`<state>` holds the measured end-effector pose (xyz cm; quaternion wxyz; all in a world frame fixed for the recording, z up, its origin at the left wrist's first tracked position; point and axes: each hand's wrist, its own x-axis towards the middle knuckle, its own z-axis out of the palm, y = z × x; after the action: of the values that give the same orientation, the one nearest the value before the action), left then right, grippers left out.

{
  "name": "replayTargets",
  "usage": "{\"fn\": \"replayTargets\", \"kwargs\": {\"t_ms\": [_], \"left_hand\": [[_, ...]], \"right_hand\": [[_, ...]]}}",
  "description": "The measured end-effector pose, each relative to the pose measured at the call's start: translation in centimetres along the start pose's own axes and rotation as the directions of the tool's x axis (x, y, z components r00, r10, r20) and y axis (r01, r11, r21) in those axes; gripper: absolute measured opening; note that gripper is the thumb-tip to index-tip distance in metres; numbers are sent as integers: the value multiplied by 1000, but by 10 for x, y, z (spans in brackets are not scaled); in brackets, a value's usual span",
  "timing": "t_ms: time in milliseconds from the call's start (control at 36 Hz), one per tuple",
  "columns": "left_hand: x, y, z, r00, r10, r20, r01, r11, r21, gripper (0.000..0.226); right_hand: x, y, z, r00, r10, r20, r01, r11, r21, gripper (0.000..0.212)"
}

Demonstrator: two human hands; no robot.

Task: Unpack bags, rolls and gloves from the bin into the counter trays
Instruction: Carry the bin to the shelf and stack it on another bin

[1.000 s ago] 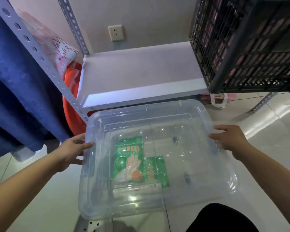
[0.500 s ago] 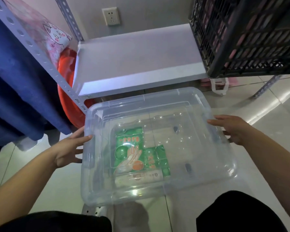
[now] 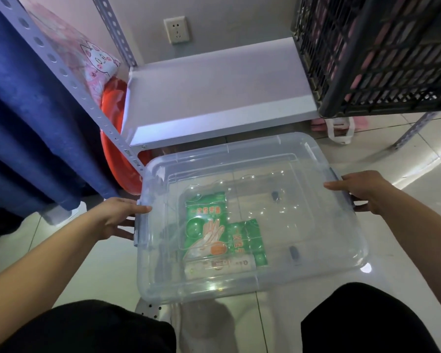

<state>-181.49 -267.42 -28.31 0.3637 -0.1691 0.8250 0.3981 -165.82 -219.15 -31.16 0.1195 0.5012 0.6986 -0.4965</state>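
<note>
Gripping the clear bin, left hand and right hand hover over glossy floor tiles before a white shelf.

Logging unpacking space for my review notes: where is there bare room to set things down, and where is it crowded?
The white shelf is bare from the perforated upright to the black crate. Floor tiles right of the clear bin are open. Crowded: the bin's front-left, with green glove packs and a roll.
</note>
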Motion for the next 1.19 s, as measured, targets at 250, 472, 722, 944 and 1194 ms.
{"fn": "replayTargets", "kwargs": {"t_ms": [250, 472, 722, 944, 1194], "left_hand": [[-5, 25, 32, 992, 99, -78, -88, 987, 132, 24], [0, 24, 31, 989, 114, -96, -95, 979, 183, 26], [-6, -11, 18, 992, 47, 114, -42, 998, -41, 51], [-15, -40, 17, 969, 32, 244, 30, 968, -248, 41], [-64, -4, -23, 958, 179, 226, -102, 943, -316, 53]], "right_hand": [[-6, 8, -18, 998, 19, -63, -20, 1000, -6, 42], [-14, -4, -2, 944, -120, -306, 24, 954, -300, 42], [-56, 42, -19, 995, -80, -51, 86, 988, 130, 34], [-71, 75, -31, 948, 46, 315, -207, 841, 500, 92], [-91, 32, -45, 866, -139, 481, -252, 708, 659, 91]]}}
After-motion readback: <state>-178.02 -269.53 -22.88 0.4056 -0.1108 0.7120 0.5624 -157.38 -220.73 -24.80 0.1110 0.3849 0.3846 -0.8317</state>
